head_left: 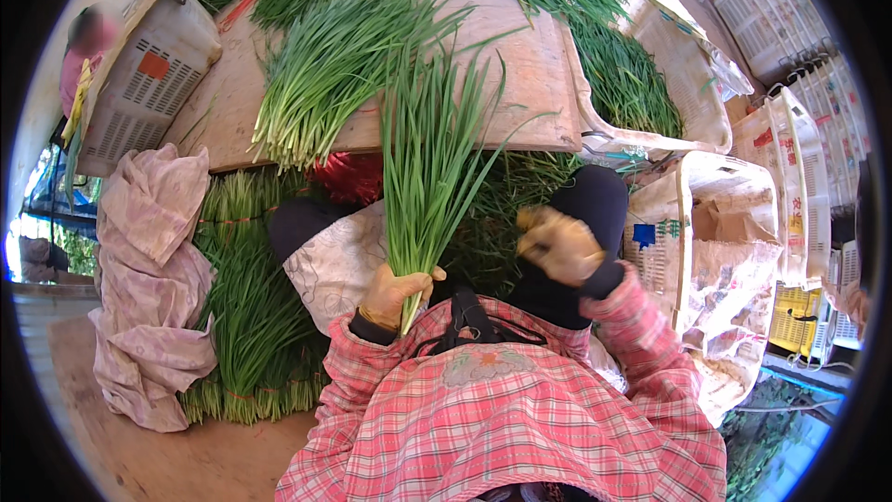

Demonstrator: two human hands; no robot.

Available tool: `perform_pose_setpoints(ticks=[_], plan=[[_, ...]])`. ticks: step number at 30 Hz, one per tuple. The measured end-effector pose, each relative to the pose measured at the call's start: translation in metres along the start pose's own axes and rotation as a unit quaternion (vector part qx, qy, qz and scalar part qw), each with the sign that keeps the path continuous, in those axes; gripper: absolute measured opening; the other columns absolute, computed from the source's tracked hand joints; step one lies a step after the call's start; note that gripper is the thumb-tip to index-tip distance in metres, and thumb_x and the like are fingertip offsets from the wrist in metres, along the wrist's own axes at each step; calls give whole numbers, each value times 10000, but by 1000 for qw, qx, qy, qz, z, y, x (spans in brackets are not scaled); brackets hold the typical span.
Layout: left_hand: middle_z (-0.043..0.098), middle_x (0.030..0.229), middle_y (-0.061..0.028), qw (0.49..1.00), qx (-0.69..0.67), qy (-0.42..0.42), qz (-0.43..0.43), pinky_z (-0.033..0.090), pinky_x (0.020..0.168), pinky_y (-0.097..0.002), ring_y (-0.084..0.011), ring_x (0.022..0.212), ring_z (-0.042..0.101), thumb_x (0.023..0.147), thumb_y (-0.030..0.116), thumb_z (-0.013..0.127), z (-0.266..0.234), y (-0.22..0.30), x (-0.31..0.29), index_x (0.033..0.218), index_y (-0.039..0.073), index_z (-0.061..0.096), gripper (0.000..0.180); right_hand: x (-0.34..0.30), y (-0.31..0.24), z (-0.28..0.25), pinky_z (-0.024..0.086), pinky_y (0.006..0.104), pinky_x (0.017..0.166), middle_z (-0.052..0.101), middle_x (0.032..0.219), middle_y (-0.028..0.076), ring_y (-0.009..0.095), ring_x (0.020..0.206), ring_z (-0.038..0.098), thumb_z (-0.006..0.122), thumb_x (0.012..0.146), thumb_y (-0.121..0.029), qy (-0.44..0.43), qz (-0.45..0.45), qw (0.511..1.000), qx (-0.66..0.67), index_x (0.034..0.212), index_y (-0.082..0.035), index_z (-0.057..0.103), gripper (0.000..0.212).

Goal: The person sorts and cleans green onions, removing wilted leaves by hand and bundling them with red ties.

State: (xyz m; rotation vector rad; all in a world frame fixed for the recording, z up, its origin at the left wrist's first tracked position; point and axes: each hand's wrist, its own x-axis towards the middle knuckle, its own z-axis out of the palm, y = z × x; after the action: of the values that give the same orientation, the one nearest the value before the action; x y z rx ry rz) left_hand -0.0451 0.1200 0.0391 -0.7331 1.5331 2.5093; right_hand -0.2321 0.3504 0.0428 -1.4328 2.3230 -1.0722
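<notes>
My left hand (395, 296), in a yellowish glove, is closed round the pale lower ends of a bunch of garlic chives (429, 167). The long green leaves fan upward, away from me, and their tips reach over the board's near edge. Over my right thigh is my right hand (560, 246), gloved too and apart from the bunch. Motion smears its fingers, so their state is unclear. Beyond the held bunch, a thick heap of chives (325, 74) lies on the wooden board (530, 84), pale ends toward me.
Tied chive bundles (246, 316) are stacked at my left beside a crumpled cloth (153, 288). Loose dark leaves (497, 214) lie between my legs. A crate of chives (624, 79) stands far right, a lined white crate (725, 251) nearer. Another crate (153, 74) and a person (88, 51) are far left.
</notes>
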Motion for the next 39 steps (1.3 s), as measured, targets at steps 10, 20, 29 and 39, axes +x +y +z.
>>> perform_pose_setpoints(ticks=[10,20,29,39], plan=[[577,1146,-193,776,554,223,203,500,749,-390,-357,968,603,835,81,573,38,-15,7,1415,-1,241,673,52,-49,65,479,313,818,636,1025,112,178,912,597,777,753,-237,-88,182,823,530,1153,14,535,531],[571,1166,-91,991,113,-44,55,466,890,-314,-195,1009,586,736,42,720,-8,-15,8,1348,12,373,703,37,-32,97,490,303,788,661,989,84,173,849,619,737,779,-122,-48,226,754,615,1076,5,606,348],[648,960,-176,980,-120,-112,-108,492,480,-282,-168,568,583,767,101,705,-4,-22,0,1212,-2,474,512,27,-28,95,493,300,750,654,948,87,169,819,610,744,786,-173,-50,256,762,593,1054,39,602,370],[646,836,-103,999,22,-7,-44,455,502,-252,-135,595,574,788,-14,632,15,-15,5,1092,-20,563,312,14,-52,56,473,231,617,616,830,36,85,647,554,699,829,-151,67,144,954,256,1014,26,633,265]])
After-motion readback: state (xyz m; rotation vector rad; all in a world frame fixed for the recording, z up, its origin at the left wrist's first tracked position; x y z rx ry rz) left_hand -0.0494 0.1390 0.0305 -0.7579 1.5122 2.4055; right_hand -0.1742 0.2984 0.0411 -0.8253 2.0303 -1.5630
